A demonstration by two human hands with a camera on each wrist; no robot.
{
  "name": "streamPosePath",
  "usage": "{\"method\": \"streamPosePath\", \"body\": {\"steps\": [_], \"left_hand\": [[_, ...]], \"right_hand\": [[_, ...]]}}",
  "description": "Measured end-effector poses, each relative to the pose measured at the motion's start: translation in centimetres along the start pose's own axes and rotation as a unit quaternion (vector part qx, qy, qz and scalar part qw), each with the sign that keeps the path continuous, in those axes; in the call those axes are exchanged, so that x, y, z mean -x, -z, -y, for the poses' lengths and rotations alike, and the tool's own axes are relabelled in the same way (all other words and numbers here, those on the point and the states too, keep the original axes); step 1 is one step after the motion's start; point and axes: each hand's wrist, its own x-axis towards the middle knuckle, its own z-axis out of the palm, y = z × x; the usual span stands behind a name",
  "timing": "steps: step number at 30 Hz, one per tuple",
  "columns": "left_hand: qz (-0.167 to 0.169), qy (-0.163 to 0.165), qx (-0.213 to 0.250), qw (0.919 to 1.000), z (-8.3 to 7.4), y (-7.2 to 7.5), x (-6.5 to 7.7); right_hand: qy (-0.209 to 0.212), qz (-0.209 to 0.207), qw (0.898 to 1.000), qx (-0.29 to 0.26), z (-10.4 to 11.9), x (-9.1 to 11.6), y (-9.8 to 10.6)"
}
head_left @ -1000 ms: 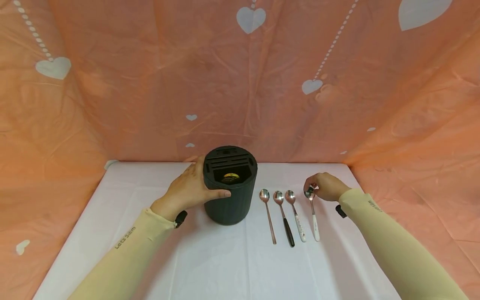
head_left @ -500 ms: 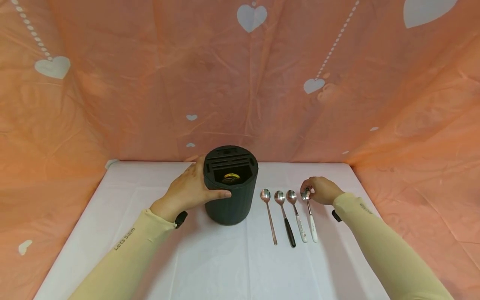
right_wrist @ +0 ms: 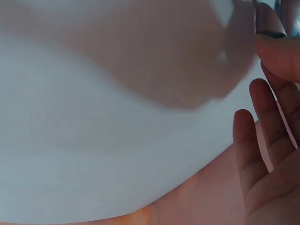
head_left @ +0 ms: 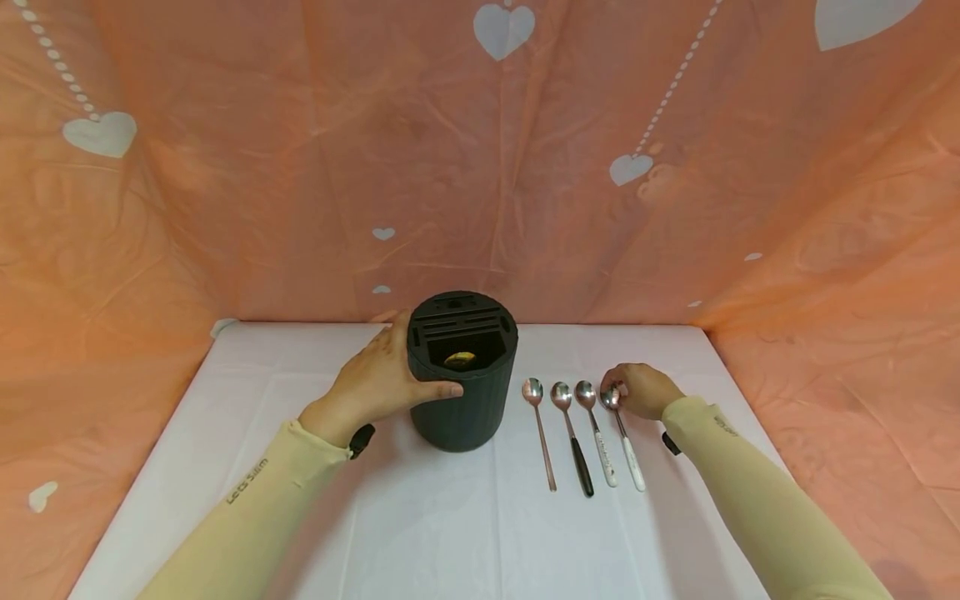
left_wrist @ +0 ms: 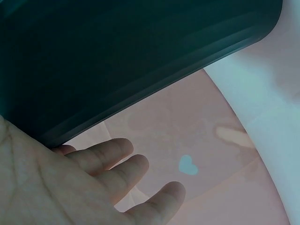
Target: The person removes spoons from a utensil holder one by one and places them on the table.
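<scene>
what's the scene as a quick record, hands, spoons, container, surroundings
left hand: rests against the black container, thumb across its front
right hand: pinches the bowl of the plain white-handled spoon
black container: upright, slotted top; something yellow inside, unclear
spoons, left to right: copper-coloured spoon, black-handled spoon, patterned-handle spoon, plain white-handled spoon
surface: white tabletop
backdrop: orange-pink sheet with pale hearts

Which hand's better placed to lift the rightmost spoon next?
Probably the right hand: it holds the rightmost spoon at the bowl. The left hand is on the black holder, farther from that spoon.
</scene>
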Motion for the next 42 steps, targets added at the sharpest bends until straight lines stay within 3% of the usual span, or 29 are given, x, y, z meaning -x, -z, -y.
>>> {"method": "streamPosePath", "body": {"steps": [12, 22, 25, 31, 38, 42], "left_hand": [[-0.007, -0.015, 0.018, 0.9997, -0.2, -0.4, 0.2], [-0.007, -0.004, 0.011, 0.9999, 0.3, -0.4, 0.4], [-0.005, -0.004, 0.015, 0.9999, 0.3, -0.5, 0.4], [-0.006, -0.005, 0.011, 0.9999, 0.1, -0.2, 0.2], [-0.004, -0.009, 0.008, 0.9999, 0.2, -0.1, -0.1], [-0.003, -0.006, 0.003, 1.0, 0.2, -0.1, -0.1]], "right_hand": [[-0.01, -0.017, 1.0, 0.008, -0.3, 1.2, -0.4], [-0.006, -0.016, 1.0, -0.003, 1.0, 1.9, 3.2], [0.004, -0.033, 0.999, -0.013, 1.7, 2.1, 4.8], [0.05, -0.078, 0.995, -0.023, 4.4, 1.9, 8.5], [0.121, -0.076, 0.99, 0.005, 9.4, 1.1, 11.2], [0.182, -0.077, 0.98, 0.022, 12.9, 0.6, 12.2]]}}
